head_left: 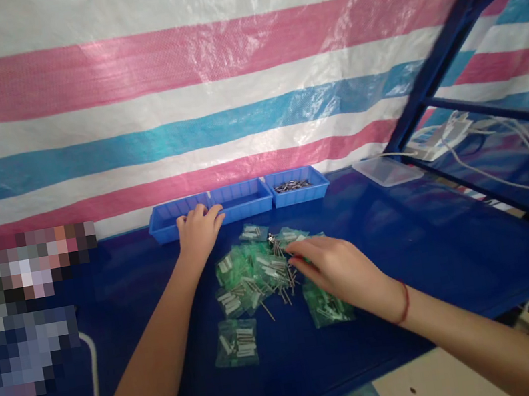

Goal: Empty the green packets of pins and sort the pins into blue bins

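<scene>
My left hand (199,230) is at the front wall of a long blue plastic bin (249,209), its fingers bent over the rim and its thumb low at the right. My right hand (339,266) reaches into a pile in the middle of the table; thumb and forefinger close around screws (282,256) at the pile's right side. Small clear green bags (240,266) holding screws and white wall plugs make up most of this heap. Beneath the right hand lies another group of bags (327,306). A single bag (238,343) lies apart at the near left.
A smaller blue bin (298,187) with loose screws adjoins the long one. To its right is a clear plastic lid (386,171). White cables (515,149) hang by a blue metal frame (444,32). A striped sheet (180,117) backs the blue table (434,244).
</scene>
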The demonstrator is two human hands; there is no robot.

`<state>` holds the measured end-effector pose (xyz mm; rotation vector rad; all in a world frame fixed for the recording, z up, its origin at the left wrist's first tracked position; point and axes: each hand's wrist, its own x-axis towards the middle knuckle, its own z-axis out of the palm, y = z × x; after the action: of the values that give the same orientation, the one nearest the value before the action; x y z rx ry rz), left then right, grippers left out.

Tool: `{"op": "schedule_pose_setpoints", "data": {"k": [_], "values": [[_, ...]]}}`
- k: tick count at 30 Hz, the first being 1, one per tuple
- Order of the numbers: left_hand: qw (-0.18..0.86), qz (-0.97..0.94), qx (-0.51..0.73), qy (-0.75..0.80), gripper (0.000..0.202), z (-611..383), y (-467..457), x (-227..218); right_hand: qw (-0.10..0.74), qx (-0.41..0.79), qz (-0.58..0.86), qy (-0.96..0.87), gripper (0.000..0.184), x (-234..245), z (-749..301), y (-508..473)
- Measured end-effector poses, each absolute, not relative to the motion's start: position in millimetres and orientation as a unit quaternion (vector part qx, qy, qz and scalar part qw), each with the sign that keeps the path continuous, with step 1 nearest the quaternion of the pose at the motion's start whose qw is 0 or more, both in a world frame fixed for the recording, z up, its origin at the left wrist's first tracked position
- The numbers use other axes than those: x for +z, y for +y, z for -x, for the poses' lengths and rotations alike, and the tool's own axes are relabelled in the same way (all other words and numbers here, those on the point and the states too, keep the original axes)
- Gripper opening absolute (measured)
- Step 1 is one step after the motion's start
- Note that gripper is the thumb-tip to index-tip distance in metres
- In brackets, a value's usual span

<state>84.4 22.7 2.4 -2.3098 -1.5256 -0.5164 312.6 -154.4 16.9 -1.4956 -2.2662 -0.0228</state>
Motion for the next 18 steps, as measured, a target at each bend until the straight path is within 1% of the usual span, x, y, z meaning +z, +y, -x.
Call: {"op": "schedule_pose_setpoints", "data": {"k": [2,4,6,8,10,12,14,16,18], "values": [[0.166,0.812,-0.179,-0.530,0.030,-83,22,2,0.177,-0.045,0.519,-0.835,0.018,21,-314,-133],[0.169,0.815,-0.178,-0.525,0.029,-82,22,1,0.176,-0.060,0.492,-0.850,0.021,24,-318,-118],[0.173,0.816,-0.178,-0.522,0.029,-81,21,1,0.215,-0.068,0.501,-0.836,0.025,27,-328,-97],[0.176,0.815,-0.177,-0.523,0.029,-81,21,0,0.274,-0.081,0.550,-0.785,0.026,26,-345,-68],[0.177,0.815,-0.176,-0.523,0.029,-80,21,0,0.354,-0.065,0.619,-0.699,0.028,19,-367,-36],[0.175,0.817,-0.174,-0.522,0.029,-80,21,0,0.432,-0.021,0.700,-0.569,0.033,8,-390,-9],[0.171,0.819,-0.172,-0.519,0.029,-82,23,-1,0.437,-0.001,0.733,-0.521,0.038,-5,-410,7],[0.168,0.820,-0.175,-0.519,0.030,-85,24,0,0.426,0.033,0.755,-0.496,0.034,-16,-425,16],[0.171,0.818,-0.201,-0.511,0.036,-87,21,5,0.420,0.069,0.765,-0.484,0.027,-23,-435,20]]}}
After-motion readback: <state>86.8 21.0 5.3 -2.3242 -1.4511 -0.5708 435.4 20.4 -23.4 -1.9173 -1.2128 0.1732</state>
